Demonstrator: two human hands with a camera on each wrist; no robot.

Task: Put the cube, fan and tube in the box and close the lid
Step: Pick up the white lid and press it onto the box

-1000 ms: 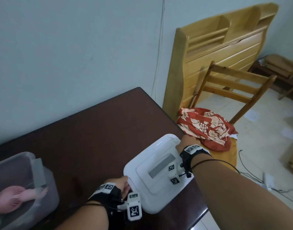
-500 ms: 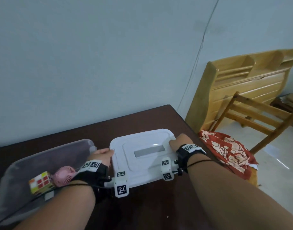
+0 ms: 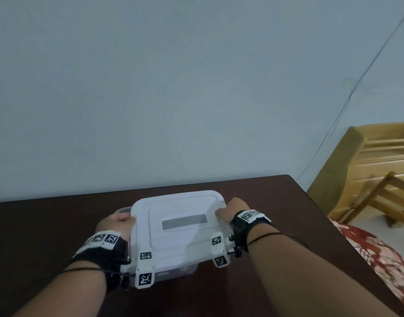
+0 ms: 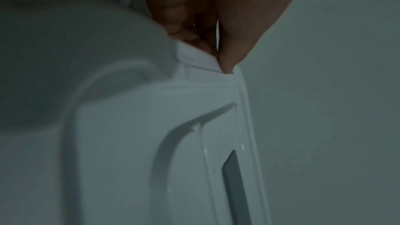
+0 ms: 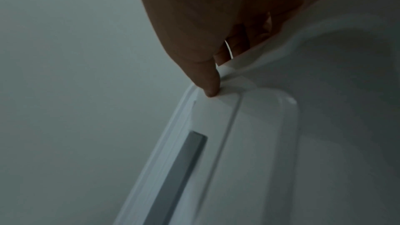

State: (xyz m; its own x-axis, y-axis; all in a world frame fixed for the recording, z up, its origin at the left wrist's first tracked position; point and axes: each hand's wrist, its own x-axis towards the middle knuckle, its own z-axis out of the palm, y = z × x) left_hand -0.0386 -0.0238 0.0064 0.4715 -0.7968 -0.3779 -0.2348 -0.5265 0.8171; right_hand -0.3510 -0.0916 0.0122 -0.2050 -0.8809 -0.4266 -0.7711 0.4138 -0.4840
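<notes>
Head view. White lid point(image 3: 178, 225), rectangular with rounded corners and a grey inset strip at its centre, lies over the translucent box point(image 3: 175, 273) on the dark brown table point(image 3: 276, 225). Only the box's near wall and a sliver of rim at the far left show beneath it. The lid sits roughly square to the box, judged to be placed for seating; whether it is pressed home cannot be told. Left hand point(image 3: 115, 225) grips the lid's left short edge, fingers curled. Right hand point(image 3: 233, 209) grips the right short edge the same way. One hand at each end keeps the lid level, so it comes down evenly on the rim. Lid lies between the two hands, touching both. Cube, fan and tube: not visible, presumably under the lid. Beside the table at right: wooden headboard point(image 3: 379, 161), wooden chair point(image 3: 384, 202) with red patterned cloth point(image 3: 379, 259).

Left wrist view. Dim. Left hand point(image 4: 207, 23) thumb sits on the lid point(image 4: 129, 143) top at the edge, fingers tucked underneath: a pinch on the rim.

Right wrist view. Dim. Right hand point(image 5: 205, 32) mirrors this, thumb tip on the lid point(image 5: 249, 151) border, fingers curled below the edge. Grey strip runs away from the thumb.
</notes>
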